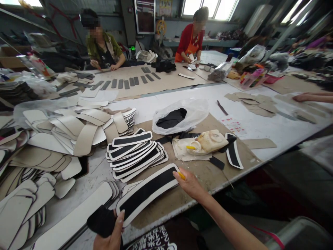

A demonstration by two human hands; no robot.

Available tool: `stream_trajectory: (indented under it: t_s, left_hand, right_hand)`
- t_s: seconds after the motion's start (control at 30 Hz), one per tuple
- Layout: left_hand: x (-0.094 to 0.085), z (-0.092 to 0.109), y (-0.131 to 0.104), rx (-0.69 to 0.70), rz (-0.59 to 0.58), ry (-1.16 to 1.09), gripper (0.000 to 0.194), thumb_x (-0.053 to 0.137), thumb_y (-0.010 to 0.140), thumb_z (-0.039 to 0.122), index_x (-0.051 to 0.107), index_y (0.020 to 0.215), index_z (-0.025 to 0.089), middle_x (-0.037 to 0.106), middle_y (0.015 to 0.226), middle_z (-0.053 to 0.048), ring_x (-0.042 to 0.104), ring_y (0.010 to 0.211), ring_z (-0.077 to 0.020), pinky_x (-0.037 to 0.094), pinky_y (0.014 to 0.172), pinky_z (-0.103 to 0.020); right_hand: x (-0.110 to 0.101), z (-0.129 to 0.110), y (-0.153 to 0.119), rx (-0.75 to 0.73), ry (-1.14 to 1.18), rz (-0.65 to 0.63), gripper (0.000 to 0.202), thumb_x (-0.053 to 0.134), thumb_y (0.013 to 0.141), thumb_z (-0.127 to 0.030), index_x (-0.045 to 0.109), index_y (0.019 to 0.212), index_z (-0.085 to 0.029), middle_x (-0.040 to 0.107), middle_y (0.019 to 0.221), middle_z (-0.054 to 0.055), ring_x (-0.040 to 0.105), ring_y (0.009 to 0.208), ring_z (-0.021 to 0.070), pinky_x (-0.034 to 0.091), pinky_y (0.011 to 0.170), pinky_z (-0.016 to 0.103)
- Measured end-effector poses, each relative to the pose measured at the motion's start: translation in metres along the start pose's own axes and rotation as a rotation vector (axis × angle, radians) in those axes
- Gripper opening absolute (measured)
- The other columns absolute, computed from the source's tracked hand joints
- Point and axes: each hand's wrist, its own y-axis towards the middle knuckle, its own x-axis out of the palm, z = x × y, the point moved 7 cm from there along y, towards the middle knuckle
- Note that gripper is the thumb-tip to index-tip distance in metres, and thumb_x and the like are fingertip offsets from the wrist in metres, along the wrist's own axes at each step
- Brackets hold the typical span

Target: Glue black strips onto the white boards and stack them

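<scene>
From the head camera, the person's right hand (191,184) reaches out over the brown cardboard-covered surface (208,173) and pinches a small yellow tool (181,175) between thumb and fingers, its tip touching the far end of a long cream-edged strip with a black fabric centre (147,192) that lies slanted across the near edge. The left hand (110,234) comes up at the bottom of the view and is closed around a black folded fabric piece (102,221), which sits just beside the near end of that strip. Just beyond the strip is a fanned stack of similar black-and-cream strips (135,152). To the left lies a loose heap of plain cream curved cut pieces (75,128). Further right on the cardboard are a glue-crusted cream lump with a yellow brush handle (206,142) and, behind it, a clear plastic bag holding black fabric (179,118). Across the wide surface, a person in a green top (102,47) and a person in a red top (191,38) work at rows of grey strips (130,83); another person's forearm (312,98) enters at the right edge.
</scene>
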Motion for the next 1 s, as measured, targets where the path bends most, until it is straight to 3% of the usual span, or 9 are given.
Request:
stream_trajectory:
  t_s: [0.23,0.3,0.43,0.57,0.67,0.77,1.0]
  left_hand:
    - [0.003,0.007,-0.006,0.021,0.015,0.069,0.043,0.052,0.068,0.052,0.063,0.091,0.016,0.063,0.104,-0.014,0.042,0.12,-0.0334,0.026,0.107,-0.047]
    - [0.005,0.01,-0.007,0.062,0.003,0.061,0.04,0.052,0.069,0.049,0.064,0.087,0.017,0.063,0.103,-0.015,0.044,0.118,-0.0342,0.027,0.106,-0.047]
    - [0.007,0.012,-0.007,0.149,-0.027,-0.002,0.03,0.057,0.066,0.046,0.067,0.078,0.021,0.064,0.104,-0.011,0.047,0.116,-0.0302,0.033,0.103,-0.037]
    - [0.001,0.006,-0.001,0.013,-0.008,-0.052,0.036,0.063,0.063,0.049,0.066,0.082,0.019,0.065,0.093,-0.009,0.053,0.105,-0.0312,0.041,0.092,-0.038]
    - [0.0,0.012,0.0,-0.038,-0.059,-0.217,0.037,0.072,0.056,0.049,0.062,0.075,0.018,0.06,0.074,-0.001,0.056,0.079,-0.021,0.046,0.072,-0.026]
    - [0.001,0.02,-0.003,-0.085,-0.113,-0.387,0.04,0.077,0.053,0.046,0.055,0.071,0.018,0.051,0.063,0.004,0.048,0.062,-0.0126,0.042,0.055,-0.02]
    - [0.008,0.01,-0.012,-0.37,-0.136,-0.661,0.05,0.083,0.045,0.039,0.055,0.08,0.018,0.056,0.063,0.005,0.048,0.054,-0.0097,0.044,0.051,-0.018]
  right_hand:
    - [0.004,-0.003,-0.003,-0.03,-0.047,-0.01,0.028,0.036,0.084,-0.042,0.036,0.065,-0.022,0.045,0.058,-0.002,0.04,0.053,0.0133,0.028,0.053,0.027]
    - [0.004,-0.005,-0.006,-0.049,-0.073,0.005,0.027,0.036,0.084,-0.04,0.035,0.064,-0.022,0.044,0.057,-0.001,0.038,0.052,0.0134,0.027,0.052,0.028]
    - [0.003,-0.006,-0.009,-0.069,-0.091,0.031,0.026,0.038,0.083,-0.038,0.033,0.063,-0.023,0.042,0.055,-0.002,0.035,0.051,0.0131,0.026,0.051,0.029]
    - [-0.001,0.003,-0.004,0.013,0.104,-0.004,0.029,0.044,0.081,-0.042,0.037,0.062,-0.022,0.041,0.055,-0.003,0.037,0.051,0.0123,0.031,0.051,0.027]
    - [0.003,0.014,-0.001,0.201,0.39,-0.136,0.034,0.047,0.078,-0.051,0.04,0.063,-0.021,0.041,0.052,-0.005,0.038,0.047,0.0099,0.032,0.045,0.024]
    - [0.005,0.018,-0.002,0.339,0.541,-0.209,0.041,0.05,0.074,-0.059,0.041,0.062,-0.02,0.04,0.045,-0.007,0.033,0.038,0.0064,0.022,0.037,0.02]
    - [0.014,0.009,-0.012,0.453,0.827,-0.358,0.045,0.055,0.071,-0.061,0.039,0.065,-0.019,0.041,0.042,-0.009,0.026,0.033,0.0017,0.017,0.034,0.015]
